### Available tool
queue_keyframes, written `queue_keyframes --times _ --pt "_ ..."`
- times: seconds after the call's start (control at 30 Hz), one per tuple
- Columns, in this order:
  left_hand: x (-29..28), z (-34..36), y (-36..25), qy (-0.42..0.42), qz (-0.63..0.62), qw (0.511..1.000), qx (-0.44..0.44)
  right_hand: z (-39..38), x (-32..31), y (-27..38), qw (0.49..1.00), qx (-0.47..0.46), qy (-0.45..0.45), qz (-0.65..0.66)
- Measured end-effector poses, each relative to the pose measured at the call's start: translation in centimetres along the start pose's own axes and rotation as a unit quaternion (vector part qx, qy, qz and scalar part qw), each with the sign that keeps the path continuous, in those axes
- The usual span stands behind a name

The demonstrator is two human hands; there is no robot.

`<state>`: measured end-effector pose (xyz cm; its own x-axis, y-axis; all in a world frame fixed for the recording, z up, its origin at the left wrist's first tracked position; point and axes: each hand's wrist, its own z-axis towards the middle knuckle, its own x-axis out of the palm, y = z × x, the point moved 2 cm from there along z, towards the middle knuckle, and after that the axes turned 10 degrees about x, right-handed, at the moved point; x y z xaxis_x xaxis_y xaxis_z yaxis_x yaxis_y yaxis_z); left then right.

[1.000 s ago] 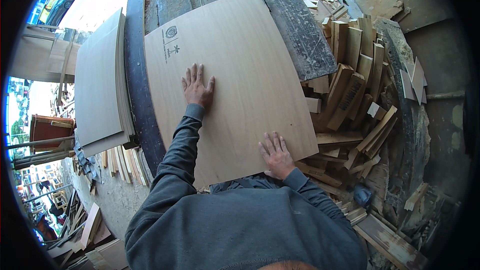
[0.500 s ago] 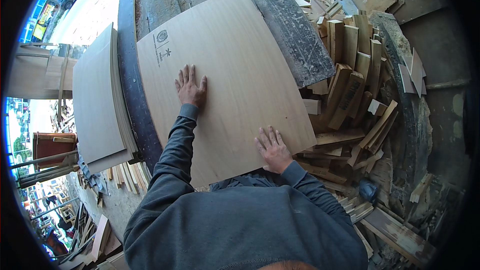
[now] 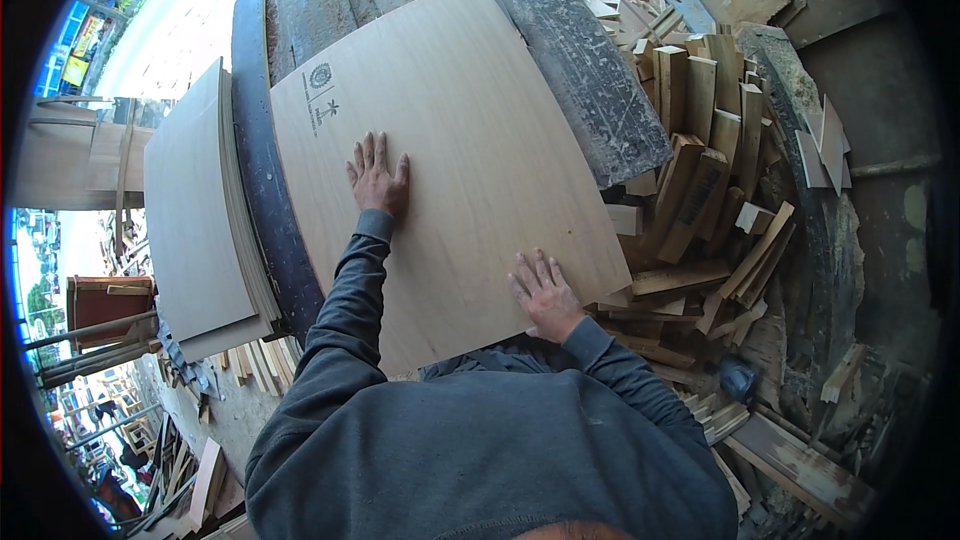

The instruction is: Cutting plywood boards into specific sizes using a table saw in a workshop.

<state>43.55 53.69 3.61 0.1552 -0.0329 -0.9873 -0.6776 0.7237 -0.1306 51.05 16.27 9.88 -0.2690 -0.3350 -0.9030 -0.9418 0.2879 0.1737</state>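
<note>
A large light-brown plywood sheet [image 3: 470, 150] lies in front of me on a worn, dark-edged workbench [image 3: 570, 70]. Its far left corner carries dark stamped marks. My left hand [image 3: 380, 178] rests flat on the sheet, left of its middle, with fingers spread and pointing away from me. Nearer to me, my right hand [image 3: 547, 298] lies on the sheet by its near right corner, fingers apart and palm down. Neither hand grips anything. The sheet's near edge reaches my body.
Left of the bench stands a stack of thin plywood sheets [image 3: 195, 210]. Many wood offcuts [image 3: 690, 190] are piled close on the right, beside a rough upright slab [image 3: 825, 240]. A brown box [image 3: 105, 308] and poles are farther left. Planks [image 3: 800, 470] lie at the lower right.
Both hands stay flat on the plywood sheet, in nearly the same spots. The view has shifted slightly; the sheet shows no clear movement on the bench.
</note>
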Motion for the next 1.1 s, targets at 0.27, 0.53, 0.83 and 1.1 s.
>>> queue_keyframes --times 0.27,0.53,0.83,1.1 --pt "0.0 1.2 0.4 -0.006 -0.006 1.0 -0.003 0.7 -0.4 -0.8 1.0 -0.005 -0.019 0.001" --pt "0.1 3.3 1.1 -0.011 -0.003 1.0 0.006 2.7 -0.9 -1.6 0.999 -0.015 -0.03 -0.001" --pt "0.8 6.6 2.6 -0.011 0.002 1.0 0.008 5.9 -1.9 -2.8 0.998 -0.034 -0.049 0.02" --pt "1.0 9.7 3.4 -0.002 0.0 1.0 0.009 8.9 -3.2 -3.6 0.998 -0.04 -0.042 0.03"
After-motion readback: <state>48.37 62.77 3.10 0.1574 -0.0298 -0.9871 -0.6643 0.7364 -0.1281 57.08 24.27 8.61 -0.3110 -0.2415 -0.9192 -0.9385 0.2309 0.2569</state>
